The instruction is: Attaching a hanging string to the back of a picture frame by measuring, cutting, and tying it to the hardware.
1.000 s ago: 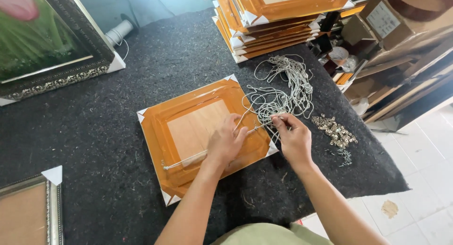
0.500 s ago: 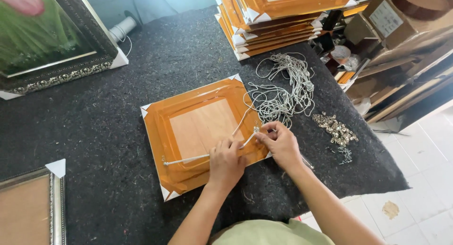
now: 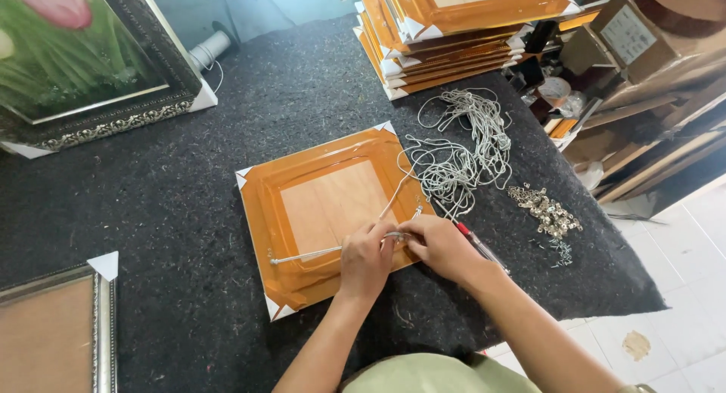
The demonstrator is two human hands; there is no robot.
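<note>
Centrally on the dark felt counter: orange-backed frame, face down, hanging cord stretched across. Left hand and right hand both pinched on cord at right edge. Beside: cord bundle, metal hangers, frame stack.

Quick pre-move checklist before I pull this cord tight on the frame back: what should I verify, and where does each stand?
1. Frame lies face down, flat on the dark felt table: ok.
2. Cord runs from the frame's left side to the hands: ok.
3. Left hand and right hand both pinch the cord at the frame's right edge: ok.
4. Knot or fastening under the fingers: cannot tell, hidden.
5. Spare cord pile is tangled, and one strand crosses the frame: not ok.
6. Red-handled tool within reach beside the right hand: ok.
</note>
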